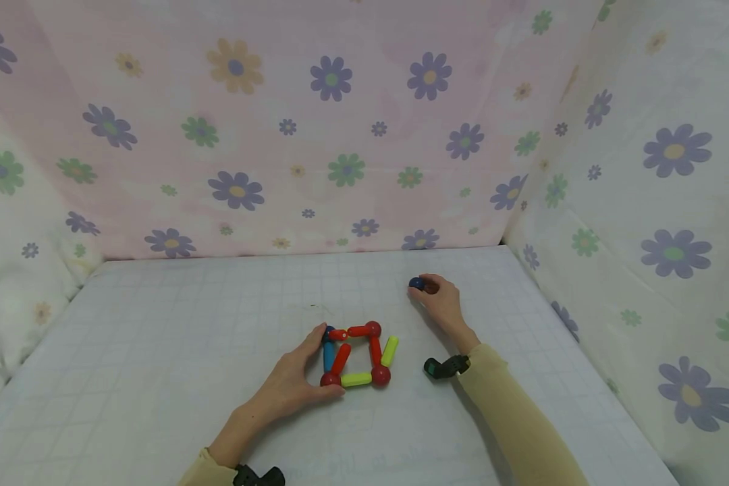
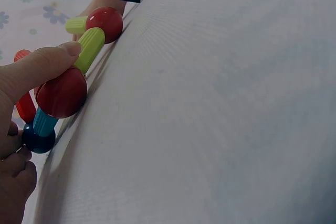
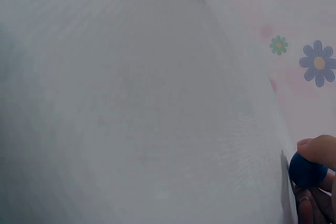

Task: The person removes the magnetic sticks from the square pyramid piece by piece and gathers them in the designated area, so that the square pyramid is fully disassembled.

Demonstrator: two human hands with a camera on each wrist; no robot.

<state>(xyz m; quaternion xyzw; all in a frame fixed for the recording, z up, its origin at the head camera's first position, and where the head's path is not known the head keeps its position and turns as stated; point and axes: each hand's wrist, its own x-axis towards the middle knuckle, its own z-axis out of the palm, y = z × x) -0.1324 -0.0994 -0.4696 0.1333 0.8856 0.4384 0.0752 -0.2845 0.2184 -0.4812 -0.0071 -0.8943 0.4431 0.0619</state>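
Observation:
A toy frame of coloured sticks and balls lies on the white table. My left hand (image 1: 288, 378) grips its left side, with the thumb by the near-left red ball (image 1: 331, 380) and fingertips at the far-left blue ball (image 1: 330, 331). A blue stick (image 1: 329, 356) joins those two balls. Red sticks (image 1: 358, 331) and a yellow-green stick (image 1: 356, 380) form other sides, with more red balls (image 1: 381, 375) at the right corners. Another yellow-green stick (image 1: 390, 351) slants up from the near-right ball. Farther back right, my right hand (image 1: 443, 304) pinches a loose dark blue ball (image 3: 307, 170).
The white table (image 1: 158, 378) has a faint grid. Flowered cloth (image 1: 346, 135) stands behind it and along both sides. Dark bands with small devices (image 1: 446, 366) are worn on both wrists.

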